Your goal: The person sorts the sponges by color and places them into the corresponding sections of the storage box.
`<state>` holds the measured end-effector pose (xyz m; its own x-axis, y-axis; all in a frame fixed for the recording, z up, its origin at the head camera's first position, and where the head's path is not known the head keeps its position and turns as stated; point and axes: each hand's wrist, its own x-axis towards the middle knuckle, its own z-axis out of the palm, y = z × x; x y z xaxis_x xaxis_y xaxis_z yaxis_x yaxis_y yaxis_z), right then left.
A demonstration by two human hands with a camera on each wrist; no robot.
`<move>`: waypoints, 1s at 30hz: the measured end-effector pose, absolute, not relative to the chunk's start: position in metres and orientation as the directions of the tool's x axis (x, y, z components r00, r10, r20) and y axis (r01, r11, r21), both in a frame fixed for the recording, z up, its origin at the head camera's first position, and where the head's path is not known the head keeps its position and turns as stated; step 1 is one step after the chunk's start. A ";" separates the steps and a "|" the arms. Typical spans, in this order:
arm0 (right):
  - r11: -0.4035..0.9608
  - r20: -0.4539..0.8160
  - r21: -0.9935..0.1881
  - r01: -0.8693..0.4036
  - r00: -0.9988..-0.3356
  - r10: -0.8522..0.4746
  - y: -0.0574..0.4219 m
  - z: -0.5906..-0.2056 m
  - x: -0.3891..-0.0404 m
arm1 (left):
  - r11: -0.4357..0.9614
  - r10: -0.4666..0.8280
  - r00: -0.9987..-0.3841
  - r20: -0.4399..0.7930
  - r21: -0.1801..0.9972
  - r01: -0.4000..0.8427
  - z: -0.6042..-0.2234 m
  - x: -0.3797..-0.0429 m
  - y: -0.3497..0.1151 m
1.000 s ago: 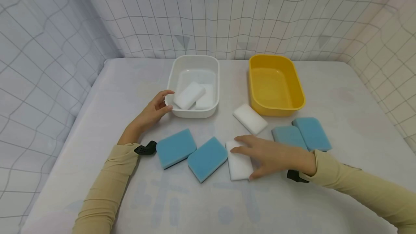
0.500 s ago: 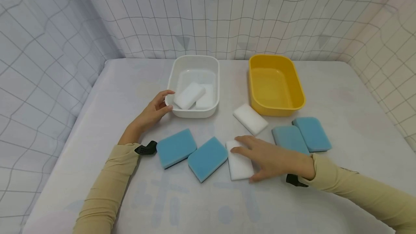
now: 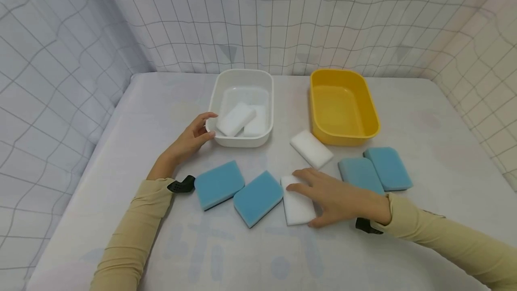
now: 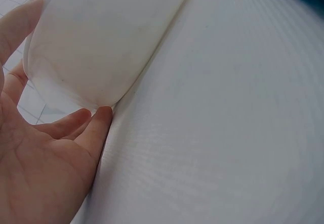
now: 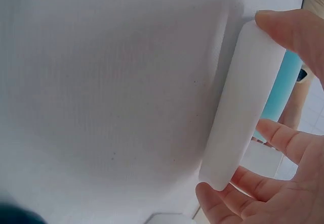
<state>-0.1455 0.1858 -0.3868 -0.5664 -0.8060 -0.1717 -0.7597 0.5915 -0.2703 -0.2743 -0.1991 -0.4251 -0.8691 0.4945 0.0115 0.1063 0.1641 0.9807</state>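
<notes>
At the near left corner of a white plastic tub (image 3: 243, 142), my left hand (image 3: 187, 142) holds the rim between thumb and fingers. The left wrist view shows the fingertips low against the tub's wall (image 4: 101, 47). Two white sponges lie inside, one leaning on the other. My right hand (image 3: 337, 196) grips a white sponge (image 3: 296, 208) that lies on the table. In the right wrist view the thumb is at one end of this sponge (image 5: 240, 107) and fingertips are at the other. A blue sponge (image 3: 258, 197) touches its left side.
Another white sponge (image 3: 311, 148) lies in front of a yellow tub (image 3: 345, 139). Two blue sponges, one farther right (image 3: 387, 168) and one partly behind the right hand (image 3: 361, 174), lie side by side. One more blue sponge (image 3: 219, 184) lies by the left wrist. A grid-patterned cloth (image 3: 258, 21) hangs behind.
</notes>
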 end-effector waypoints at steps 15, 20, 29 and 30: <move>0.568 -0.059 -0.230 -0.790 -0.571 -0.819 0.190 -0.374 -0.153 | 0.209 0.474 -0.881 -0.005 0.972 0.107 -0.424 -0.274 -0.200; 0.565 -0.054 -0.223 -0.794 -0.569 -0.821 0.191 -0.369 -0.156 | 0.212 0.477 -0.879 -0.015 0.972 0.098 -0.424 -0.274 -0.200; 0.574 0.001 -0.167 -0.802 -0.582 -0.813 0.189 -0.359 -0.163 | 0.206 0.482 -0.876 -0.022 0.975 0.089 -0.425 -0.274 -0.199; 0.576 0.008 -0.158 -0.802 -0.584 -0.811 0.188 -0.357 -0.164 | 0.205 0.483 -0.876 -0.023 0.975 0.087 -0.425 -0.274 -0.199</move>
<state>-0.1641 0.1884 -0.3573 -0.5843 -0.8115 0.0083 -0.8021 0.5759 -0.1579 -0.2740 -0.1991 -0.4247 -0.8755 0.4826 -0.0232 0.0873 0.2052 0.9748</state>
